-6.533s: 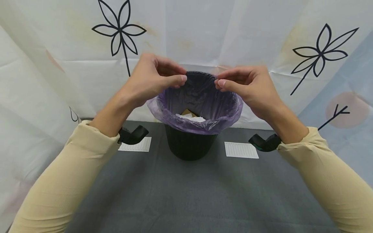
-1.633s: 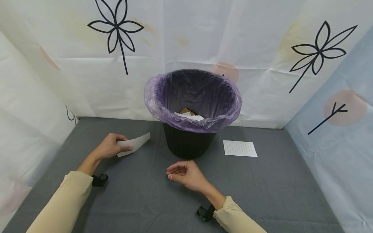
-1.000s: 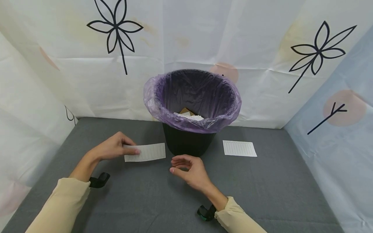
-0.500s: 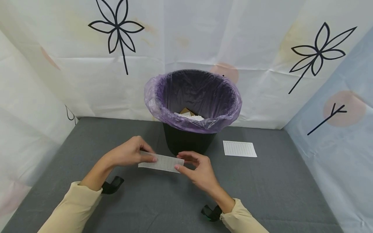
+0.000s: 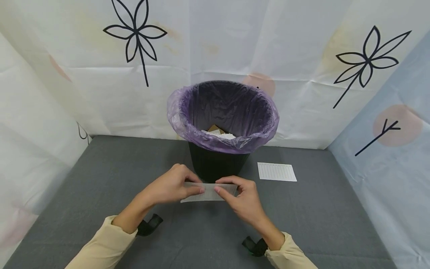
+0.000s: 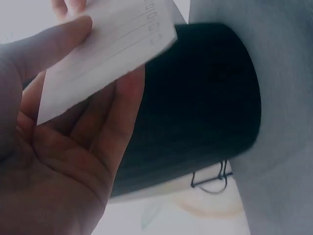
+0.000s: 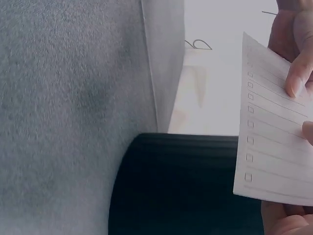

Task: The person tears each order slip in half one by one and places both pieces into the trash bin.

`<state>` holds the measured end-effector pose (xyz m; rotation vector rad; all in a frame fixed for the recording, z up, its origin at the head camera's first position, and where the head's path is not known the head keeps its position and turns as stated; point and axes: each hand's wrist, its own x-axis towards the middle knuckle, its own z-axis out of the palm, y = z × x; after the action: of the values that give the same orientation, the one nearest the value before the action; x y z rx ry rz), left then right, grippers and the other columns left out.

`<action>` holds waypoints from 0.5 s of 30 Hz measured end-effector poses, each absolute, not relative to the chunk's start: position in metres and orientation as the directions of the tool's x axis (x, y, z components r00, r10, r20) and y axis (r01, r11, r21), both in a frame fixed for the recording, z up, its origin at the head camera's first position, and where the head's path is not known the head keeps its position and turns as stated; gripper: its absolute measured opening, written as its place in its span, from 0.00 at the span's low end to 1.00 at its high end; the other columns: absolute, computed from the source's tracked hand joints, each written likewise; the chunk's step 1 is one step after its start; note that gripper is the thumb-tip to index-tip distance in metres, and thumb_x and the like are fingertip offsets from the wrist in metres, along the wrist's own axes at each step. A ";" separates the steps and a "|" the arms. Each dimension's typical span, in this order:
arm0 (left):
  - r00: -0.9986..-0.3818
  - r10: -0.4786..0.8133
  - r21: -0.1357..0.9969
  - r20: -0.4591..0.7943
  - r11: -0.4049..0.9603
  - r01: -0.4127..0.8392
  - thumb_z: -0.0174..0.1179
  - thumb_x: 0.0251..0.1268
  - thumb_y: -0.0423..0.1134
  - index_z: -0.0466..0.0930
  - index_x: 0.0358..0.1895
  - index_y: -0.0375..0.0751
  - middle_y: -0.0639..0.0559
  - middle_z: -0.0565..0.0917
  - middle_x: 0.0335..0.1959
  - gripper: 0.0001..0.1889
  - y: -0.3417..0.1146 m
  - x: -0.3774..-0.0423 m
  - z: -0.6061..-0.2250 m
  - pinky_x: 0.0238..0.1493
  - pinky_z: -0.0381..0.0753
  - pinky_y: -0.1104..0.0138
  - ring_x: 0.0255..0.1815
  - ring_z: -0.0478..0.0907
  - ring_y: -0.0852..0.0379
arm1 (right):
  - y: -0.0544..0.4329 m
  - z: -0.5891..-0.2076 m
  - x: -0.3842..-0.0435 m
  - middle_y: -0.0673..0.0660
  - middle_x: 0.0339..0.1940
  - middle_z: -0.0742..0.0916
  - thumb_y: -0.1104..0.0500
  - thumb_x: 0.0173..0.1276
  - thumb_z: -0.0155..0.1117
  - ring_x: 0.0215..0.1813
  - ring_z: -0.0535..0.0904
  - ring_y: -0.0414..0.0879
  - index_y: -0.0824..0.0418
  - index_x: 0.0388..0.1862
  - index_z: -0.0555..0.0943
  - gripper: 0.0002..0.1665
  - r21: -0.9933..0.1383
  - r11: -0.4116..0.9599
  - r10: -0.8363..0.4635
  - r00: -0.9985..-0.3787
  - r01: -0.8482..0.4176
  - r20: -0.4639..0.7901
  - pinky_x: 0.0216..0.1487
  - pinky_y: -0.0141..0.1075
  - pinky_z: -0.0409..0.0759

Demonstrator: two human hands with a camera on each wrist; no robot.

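Note:
A lined paper slip is held between both hands in front of the bin. My left hand pinches it between thumb and fingers toward its left part. With thumb and fingers, my right hand pinches the slip's right part, the two thumbs close together. In the right wrist view the slip shows small checkboxes along one edge. The left wrist view has the slip between the left thumb and the fingers behind it. A second lined slip lies flat on the table, right of the bin.
Behind the hands stands a black bin with a purple liner folded over its rim. White paper pieces and a brown cardboard piece lie inside. Grey cloth covers the table. Patterned fabric hangs behind.
Earlier, both hands were at the bin's rim. The left hand then picked the left slip off the table and carried it right; the right hand has since taken hold of its other end.

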<state>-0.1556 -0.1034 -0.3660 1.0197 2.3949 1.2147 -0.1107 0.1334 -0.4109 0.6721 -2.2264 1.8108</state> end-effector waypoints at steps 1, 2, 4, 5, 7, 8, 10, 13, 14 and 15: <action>-0.718 0.691 0.787 0.080 0.398 0.471 0.69 0.66 0.34 0.92 0.36 0.41 0.60 0.87 0.27 0.04 -0.101 -0.154 -0.366 0.18 0.68 0.71 0.15 0.67 0.68 | 0.135 -0.411 -0.110 0.58 0.39 0.90 0.69 0.66 0.71 0.39 0.84 0.44 0.65 0.43 0.88 0.07 -0.875 0.156 -0.220 -0.879 -0.459 0.423 0.37 0.34 0.82; -0.720 0.689 0.788 0.087 0.395 0.473 0.69 0.66 0.34 0.92 0.36 0.41 0.60 0.87 0.27 0.04 -0.098 -0.153 -0.366 0.18 0.68 0.71 0.15 0.67 0.68 | 0.138 -0.411 -0.110 0.57 0.38 0.90 0.69 0.66 0.71 0.38 0.84 0.44 0.65 0.42 0.88 0.07 -0.875 0.160 -0.217 -0.881 -0.457 0.420 0.37 0.34 0.82; -0.722 0.685 0.792 0.098 0.386 0.474 0.68 0.67 0.34 0.92 0.36 0.41 0.60 0.87 0.26 0.04 -0.093 -0.151 -0.366 0.18 0.67 0.71 0.15 0.66 0.67 | 0.141 -0.410 -0.110 0.57 0.38 0.90 0.69 0.66 0.71 0.39 0.84 0.43 0.64 0.42 0.88 0.07 -0.877 0.167 -0.216 -0.884 -0.451 0.414 0.37 0.34 0.82; -0.724 0.682 0.794 0.105 0.380 0.474 0.68 0.67 0.34 0.92 0.37 0.41 0.59 0.87 0.26 0.04 -0.091 -0.151 -0.366 0.18 0.67 0.71 0.14 0.66 0.67 | 0.143 -0.410 -0.111 0.56 0.38 0.90 0.69 0.66 0.71 0.40 0.84 0.43 0.64 0.42 0.88 0.07 -0.876 0.171 -0.216 -0.885 -0.451 0.413 0.38 0.34 0.82; -0.732 0.669 0.800 0.125 0.368 0.473 0.68 0.68 0.35 0.92 0.38 0.41 0.59 0.87 0.28 0.04 -0.088 -0.149 -0.367 0.20 0.71 0.70 0.16 0.70 0.67 | 0.147 -0.411 -0.111 0.56 0.38 0.90 0.70 0.66 0.71 0.41 0.85 0.44 0.63 0.41 0.88 0.07 -0.875 0.171 -0.216 -0.884 -0.453 0.415 0.38 0.35 0.82; -0.738 0.660 0.806 0.139 0.358 0.472 0.68 0.68 0.36 0.92 0.39 0.41 0.58 0.88 0.30 0.05 -0.087 -0.148 -0.368 0.23 0.74 0.70 0.19 0.73 0.67 | 0.148 -0.411 -0.111 0.56 0.38 0.90 0.70 0.66 0.71 0.41 0.85 0.44 0.63 0.41 0.88 0.07 -0.874 0.170 -0.217 -0.883 -0.455 0.417 0.38 0.35 0.82; -0.754 0.636 0.817 0.167 0.339 0.466 0.68 0.68 0.36 0.91 0.41 0.40 0.55 0.89 0.34 0.06 -0.083 -0.146 -0.369 0.27 0.78 0.68 0.23 0.77 0.65 | 0.152 -0.410 -0.111 0.56 0.38 0.90 0.70 0.66 0.71 0.41 0.85 0.44 0.63 0.41 0.89 0.07 -0.872 0.171 -0.219 -0.881 -0.458 0.420 0.39 0.35 0.82; -0.776 0.594 0.837 0.211 0.300 0.457 0.68 0.68 0.36 0.91 0.43 0.39 0.53 0.90 0.39 0.07 -0.077 -0.144 -0.371 0.37 0.83 0.65 0.33 0.83 0.63 | 0.156 -0.409 -0.111 0.56 0.37 0.90 0.70 0.65 0.71 0.41 0.85 0.44 0.63 0.40 0.89 0.07 -0.872 0.178 -0.217 -0.882 -0.456 0.418 0.39 0.34 0.82; -0.782 0.582 0.842 0.221 0.291 0.455 0.69 0.67 0.36 0.91 0.43 0.39 0.53 0.90 0.39 0.07 -0.075 -0.143 -0.372 0.35 0.83 0.64 0.31 0.83 0.63 | 0.158 -0.409 -0.110 0.56 0.37 0.90 0.70 0.65 0.71 0.41 0.85 0.44 0.63 0.40 0.89 0.07 -0.873 0.179 -0.216 -0.884 -0.454 0.415 0.39 0.33 0.82; -0.786 0.573 0.843 0.234 0.283 0.457 0.69 0.67 0.36 0.91 0.42 0.38 0.52 0.90 0.39 0.06 -0.072 -0.142 -0.372 0.33 0.83 0.65 0.30 0.82 0.62 | 0.159 -0.409 -0.110 0.55 0.38 0.90 0.70 0.65 0.71 0.41 0.85 0.44 0.63 0.40 0.89 0.07 -0.873 0.183 -0.215 -0.885 -0.451 0.413 0.39 0.33 0.81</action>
<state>-0.1421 -0.0725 -0.3724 0.9769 2.4220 1.5299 -0.1103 0.1588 -0.4086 0.6460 -2.2565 1.7777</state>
